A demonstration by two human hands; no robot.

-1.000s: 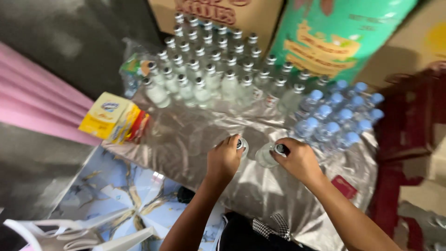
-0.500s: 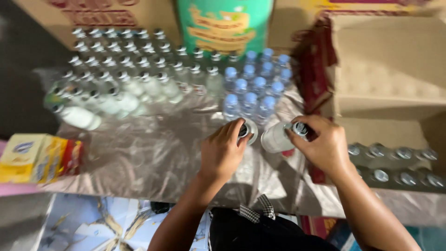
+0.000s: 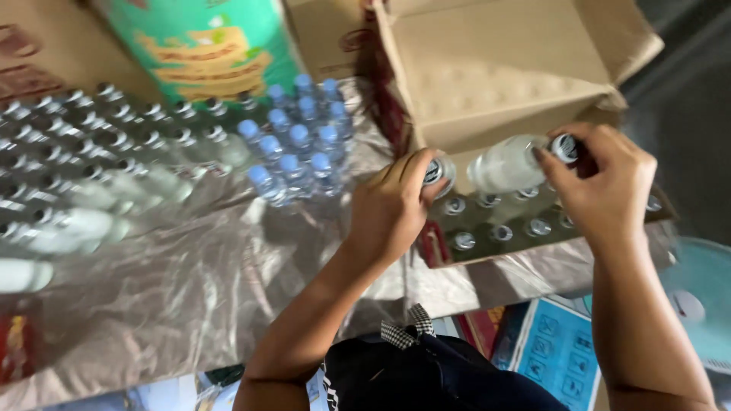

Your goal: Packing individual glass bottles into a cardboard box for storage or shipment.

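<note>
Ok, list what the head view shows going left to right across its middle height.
Rows of clear silver-capped bottles → cluster of blue-capped clear bottles → left hand gripping a silver-capped bottle → right hand holding a tilted clear bottle over the open cardboard box.

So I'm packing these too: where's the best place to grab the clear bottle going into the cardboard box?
Probably at the capped neck, from above. The clear bottle is tilted over the cardboard box, and the right hand pinches its cap. Bottles in the box stand tightly together, leaving only the tops reachable.

Glossy crinkled plastic sheet (image 3: 190, 289) — matt cardboard box (image 3: 502, 68)
</note>
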